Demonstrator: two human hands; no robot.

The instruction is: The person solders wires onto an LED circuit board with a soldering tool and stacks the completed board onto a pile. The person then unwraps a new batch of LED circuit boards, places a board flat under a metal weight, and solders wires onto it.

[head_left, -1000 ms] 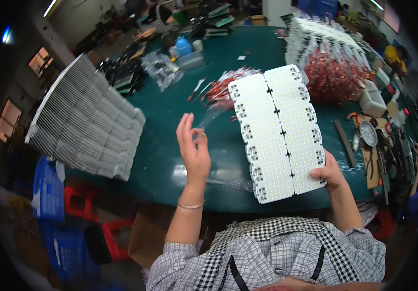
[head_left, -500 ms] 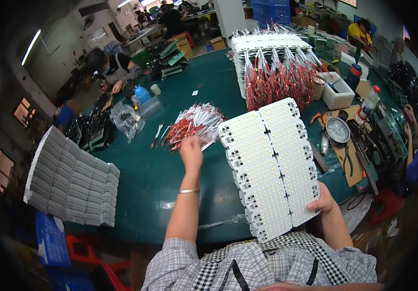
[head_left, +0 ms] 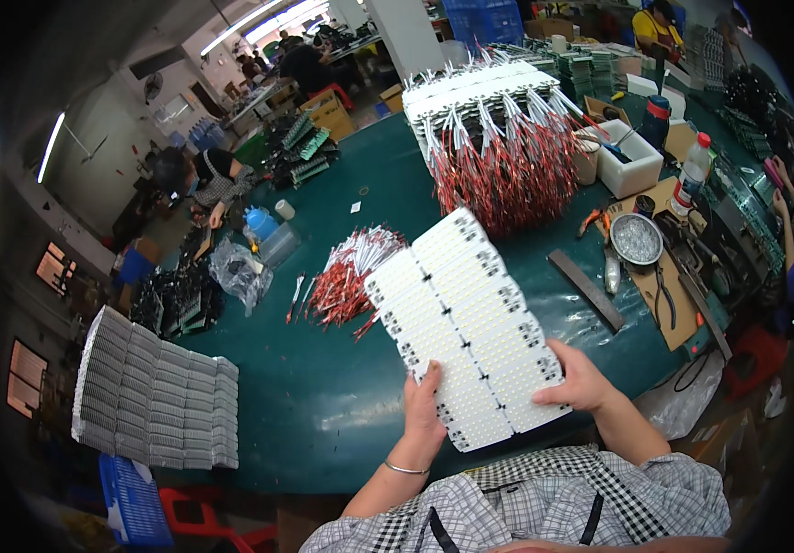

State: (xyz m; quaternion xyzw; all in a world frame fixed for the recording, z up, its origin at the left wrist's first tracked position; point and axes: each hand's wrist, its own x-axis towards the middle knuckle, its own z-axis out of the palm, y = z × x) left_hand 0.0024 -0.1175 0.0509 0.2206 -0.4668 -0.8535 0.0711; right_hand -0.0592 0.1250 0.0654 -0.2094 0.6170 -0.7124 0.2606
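The person holds a white panel (head_left: 473,336) tilted in both hands over the near edge of the table (head_left: 314,401), its far end leaning left. It is a flat board, longer than wide, its face covered in close rows of tiny yellowish dots. A dark seam with small black joints runs lengthwise down the middle, parting it into two halves. Both long sides are wavy, with little black parts clustered along them, and the right side catches my eye most. The left hand (head_left: 424,413) pinches the left side near the bottom, thumb laid on the face; the right hand (head_left: 581,378) grips the opposite side the same way. The fingers behind the board are hidden from me. Just past its far left corner lies a heap of red-and-white wires (head_left: 351,276); I can't tell whether they touch. A ridged grey stack (head_left: 157,396) stands at the table's left edge, a dark bar (head_left: 586,290) lies right of the panel, and a round metal bowl (head_left: 637,241) sits toward the right edge.
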